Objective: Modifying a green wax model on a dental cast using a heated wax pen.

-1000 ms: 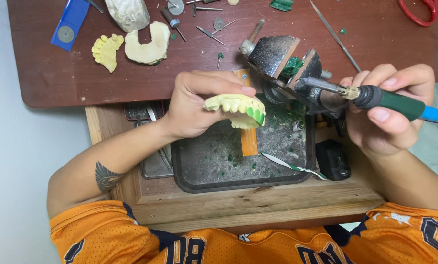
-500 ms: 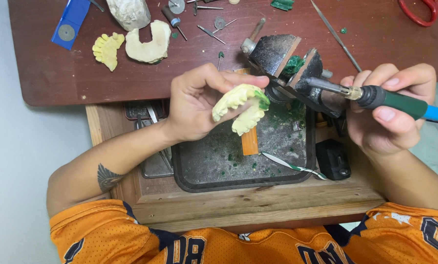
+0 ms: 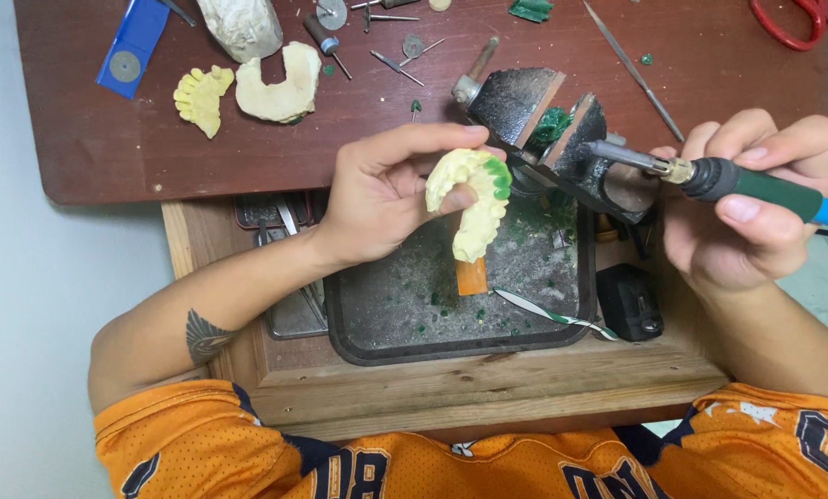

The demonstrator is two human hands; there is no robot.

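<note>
A pale yellow dental arch model (image 3: pixel 474 208), tipped with green wax at one end, is gripped between thumb and fingertips of the left hand (image 3: pixel 381 194); the fingers are closed around its upper curve and it is held above a dark metal tray (image 3: pixel 368 314). Within the tray, green wax crumbs are scattered, an orange block (image 3: pixel 471 275) is seen just below the model, and a thin metal instrument (image 3: pixel 548 314) lies across the lower right part. A heated wax tool with a green and blue handle (image 3: pixel 755 189) is clasped in the right hand (image 3: pixel 746 212), all fingers wrapped tightly around it, its metal tip pointed toward a small dark vise (image 3: pixel 543 129) in which green wax is lodged. On the brown table (image 3: pixel 709 83), two more tooth casts (image 3: pixel 247 88), burs and red scissors (image 3: pixel 802 18) are laid.
</note>
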